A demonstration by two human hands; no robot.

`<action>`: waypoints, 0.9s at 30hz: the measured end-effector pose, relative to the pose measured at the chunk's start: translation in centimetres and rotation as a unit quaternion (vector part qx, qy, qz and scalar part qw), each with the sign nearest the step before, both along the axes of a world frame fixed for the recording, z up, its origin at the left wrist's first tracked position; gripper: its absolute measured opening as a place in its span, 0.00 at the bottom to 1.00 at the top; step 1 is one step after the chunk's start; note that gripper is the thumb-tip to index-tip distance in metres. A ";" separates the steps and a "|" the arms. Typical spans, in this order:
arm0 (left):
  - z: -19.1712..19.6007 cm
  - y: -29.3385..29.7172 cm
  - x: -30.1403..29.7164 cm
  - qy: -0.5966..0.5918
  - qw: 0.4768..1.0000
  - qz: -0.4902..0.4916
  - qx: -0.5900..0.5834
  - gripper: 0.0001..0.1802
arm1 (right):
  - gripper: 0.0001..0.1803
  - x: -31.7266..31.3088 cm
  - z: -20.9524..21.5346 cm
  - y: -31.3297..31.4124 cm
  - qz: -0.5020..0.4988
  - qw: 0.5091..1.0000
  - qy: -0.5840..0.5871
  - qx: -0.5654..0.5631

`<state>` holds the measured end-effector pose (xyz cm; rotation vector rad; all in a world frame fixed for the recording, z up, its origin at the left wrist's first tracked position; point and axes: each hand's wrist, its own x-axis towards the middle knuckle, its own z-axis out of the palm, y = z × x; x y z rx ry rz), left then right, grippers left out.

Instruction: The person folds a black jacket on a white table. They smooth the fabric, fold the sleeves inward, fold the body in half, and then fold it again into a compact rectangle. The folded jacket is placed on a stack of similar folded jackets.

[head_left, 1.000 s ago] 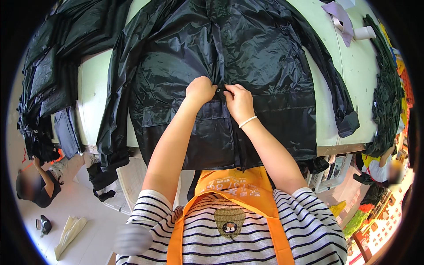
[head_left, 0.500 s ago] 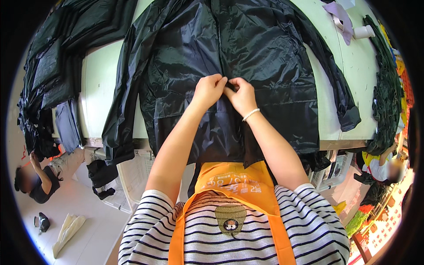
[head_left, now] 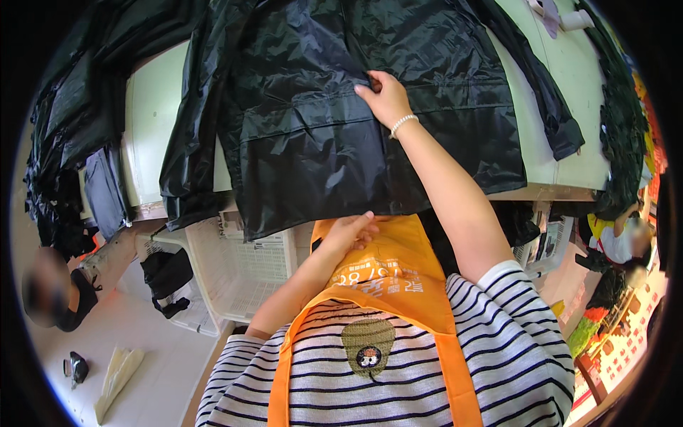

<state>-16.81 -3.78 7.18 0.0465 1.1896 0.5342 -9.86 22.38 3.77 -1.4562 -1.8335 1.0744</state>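
Observation:
A shiny black jacket (head_left: 306, 121) lies spread on the table, its sleeves out to both sides and its lower hem hanging over the near edge. My right hand (head_left: 388, 101), with a beaded bracelet on the wrist, pinches the jacket's front opening a little above the waist seam. Just below the hem, my left hand (head_left: 347, 236) is in front of my orange apron (head_left: 377, 260). Its fingers are loosely apart, and nothing shows in them. The fingertips are close to the jacket's bottom edge; whether they touch it I cannot tell.
Stacked black garments (head_left: 78, 99) cover the table's left side. At the far right stand a white roll (head_left: 576, 20) and a heap of black pieces (head_left: 620, 121). White plastic baskets (head_left: 213, 285) sit below the table edge. Other people are at left and right.
My left hand has let go of the jacket front and dropped to the hem. My right hand has moved up in the picture, still pinching the front. The jacket has shifted up slightly too.

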 end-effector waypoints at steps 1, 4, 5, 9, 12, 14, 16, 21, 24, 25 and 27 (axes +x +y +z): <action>-0.7 -0.3 0.1 -0.043 0.997 0.057 -0.034 0.20 | 0.18 0.9 0.5 -1.5 0.026 1.000 0.008 0.012; -3.5 -1.3 1.4 -0.143 0.961 0.214 -0.100 0.18 | 0.22 5.6 1.6 -8.0 0.066 0.993 -0.082 0.047; -4.2 -1.6 2.4 -0.152 0.948 0.263 -0.095 0.18 | 0.21 7.2 2.6 -10.4 0.063 0.994 -0.086 0.033; -5.0 -1.6 4.6 -0.174 0.922 0.334 -0.088 0.13 | 0.15 10.9 5.8 -17.8 -0.015 0.994 -0.102 -0.048; -4.2 -1.6 5.3 -0.193 0.920 0.337 -0.053 0.11 | 0.11 11.2 7.2 -20.3 -0.014 0.993 -0.117 0.015; -4.0 -1.5 5.8 -0.207 0.919 0.334 -0.031 0.10 | 0.10 11.1 7.0 -21.2 -0.016 0.990 -0.124 0.062; -3.2 -0.9 6.2 -0.126 0.934 0.331 0.041 0.07 | 0.08 10.7 6.6 -21.4 -0.031 0.990 -0.113 0.075; -1.8 -0.4 7.1 -0.001 0.935 0.329 0.131 0.06 | 0.06 10.6 5.6 -21.3 -0.006 0.983 -0.129 0.132; -1.3 0.0 7.4 0.032 0.928 0.335 0.161 0.06 | 0.07 10.6 5.4 -21.2 0.015 0.981 -0.100 0.163; -1.5 -0.1 7.3 0.021 0.926 0.336 0.168 0.06 | 0.08 10.7 5.4 -21.2 0.029 0.984 -0.079 0.157; -1.6 -0.2 7.4 -0.023 0.920 0.362 0.150 0.07 | 0.10 10.8 5.4 -21.5 0.054 0.989 -0.045 0.132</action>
